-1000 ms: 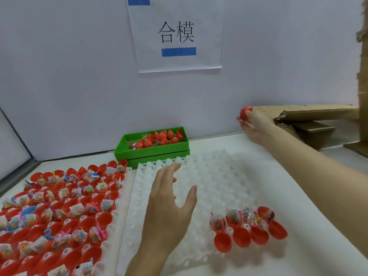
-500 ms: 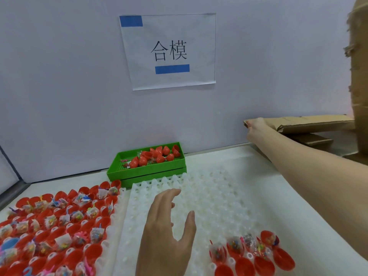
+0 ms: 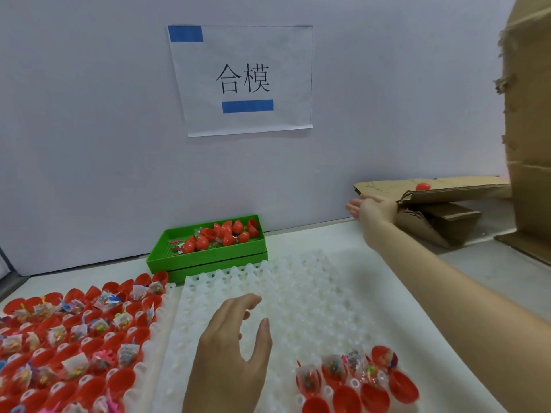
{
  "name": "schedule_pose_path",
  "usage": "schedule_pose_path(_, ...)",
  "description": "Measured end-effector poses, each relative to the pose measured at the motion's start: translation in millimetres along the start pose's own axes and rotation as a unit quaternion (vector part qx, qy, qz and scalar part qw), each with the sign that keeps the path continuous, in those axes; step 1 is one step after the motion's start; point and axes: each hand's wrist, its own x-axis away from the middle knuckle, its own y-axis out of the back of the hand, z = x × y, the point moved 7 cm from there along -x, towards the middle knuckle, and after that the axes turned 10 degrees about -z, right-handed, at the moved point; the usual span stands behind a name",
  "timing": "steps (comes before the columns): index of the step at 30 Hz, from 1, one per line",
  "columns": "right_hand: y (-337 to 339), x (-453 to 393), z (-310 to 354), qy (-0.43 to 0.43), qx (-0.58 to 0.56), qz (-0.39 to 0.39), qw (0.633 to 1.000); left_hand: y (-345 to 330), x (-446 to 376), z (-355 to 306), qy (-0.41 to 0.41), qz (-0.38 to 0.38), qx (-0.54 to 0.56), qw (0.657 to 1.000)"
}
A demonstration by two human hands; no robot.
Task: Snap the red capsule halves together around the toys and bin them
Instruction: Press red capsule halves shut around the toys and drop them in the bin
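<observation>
1. Four open red plastic capsule halves with bagged toys (image 3: 354, 380) wait at the near right corner of the white dimpled plastic tray (image 3: 298, 293) on the surface.
2. Left hand (image 3: 232, 350) hovers just left of them, fingers relaxed, holding nothing: it is the nearer hand.
3. Right hand (image 3: 372, 208) lies far off at the brown cardboard flap (image 3: 387, 186), fingers straight and released.
4. One closed red capsule (image 3: 422, 186) sits on that flap, beyond the right hand.

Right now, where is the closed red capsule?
In the head view it lies far right on the brown cardboard flap, the closed red capsule just beyond the open right hand, not touching it.
</observation>
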Motion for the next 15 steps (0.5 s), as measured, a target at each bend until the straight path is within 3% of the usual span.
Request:
schedule_pose_path(4, 15.2, 38.5, -4.9, 0.122, 0.172, 0.104, 0.972, -10.6, 5.1, 10.9, 0.040, 0.085, -0.028, 0.995)
schedule_pose_path(8, 24.6, 89.8, -8.5, 0.206, 0.302, 0.240, 0.899, -14.9, 7.7, 13.5, 0.047, 0.117, -0.050, 0.991)
schedule_pose_path(12, 27.0, 135.2, -15.3, 0.265, 0.365, 0.336, 0.827, -12.9, 9.1, 12.4, 0.045, 0.123, -0.058, 0.990)
schedule_pose_path(15, 29.3, 159.1, -14.6, 0.292, 0.358, 0.363, 0.809, -11.5, 10.6, 11.1, 0.048, 0.123, -0.052, 0.990)
